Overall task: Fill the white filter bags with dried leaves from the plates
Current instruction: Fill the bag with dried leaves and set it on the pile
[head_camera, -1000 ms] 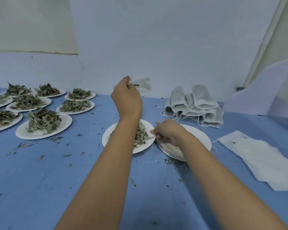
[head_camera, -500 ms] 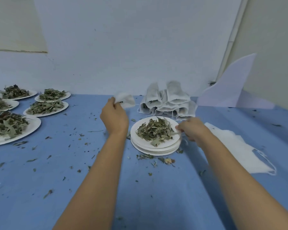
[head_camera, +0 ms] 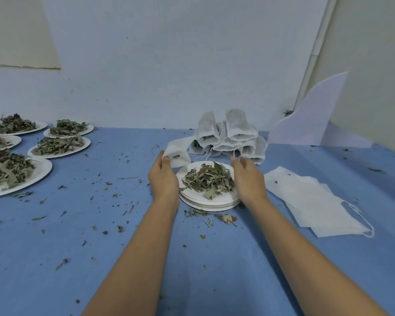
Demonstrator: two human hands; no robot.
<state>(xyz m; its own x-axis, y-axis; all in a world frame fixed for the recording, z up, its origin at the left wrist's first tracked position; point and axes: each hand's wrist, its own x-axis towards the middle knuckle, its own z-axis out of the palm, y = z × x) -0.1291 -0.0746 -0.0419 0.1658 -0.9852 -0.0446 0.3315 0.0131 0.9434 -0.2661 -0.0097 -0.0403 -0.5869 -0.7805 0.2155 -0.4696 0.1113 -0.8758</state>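
Note:
A stack of white plates point(head_camera: 211, 199) sits mid-table with a heap of dried leaves point(head_camera: 209, 179) on top. My left hand point(head_camera: 163, 177) is at its left rim and pinches a white filter bag point(head_camera: 178, 153) that holds a few leaf bits. My right hand point(head_camera: 248, 179) hovers at the plate's right rim with relaxed fingers, holding nothing. Behind the plate lies a pile of filled filter bags point(head_camera: 228, 137). Flat empty filter bags point(head_camera: 310, 199) lie to the right.
Several plates of dried leaves point(head_camera: 59, 143) crowd the table's left side, the nearest one point(head_camera: 16, 176) at the left edge. Leaf crumbs point(head_camera: 210, 216) litter the blue tabletop. A white foam sheet point(head_camera: 310, 119) leans on the wall at the back right.
The leaf plate now sits on the plate stack. My left hand has lowered with the bag to the plate's left rim. My right hand has let go of the plate and opened.

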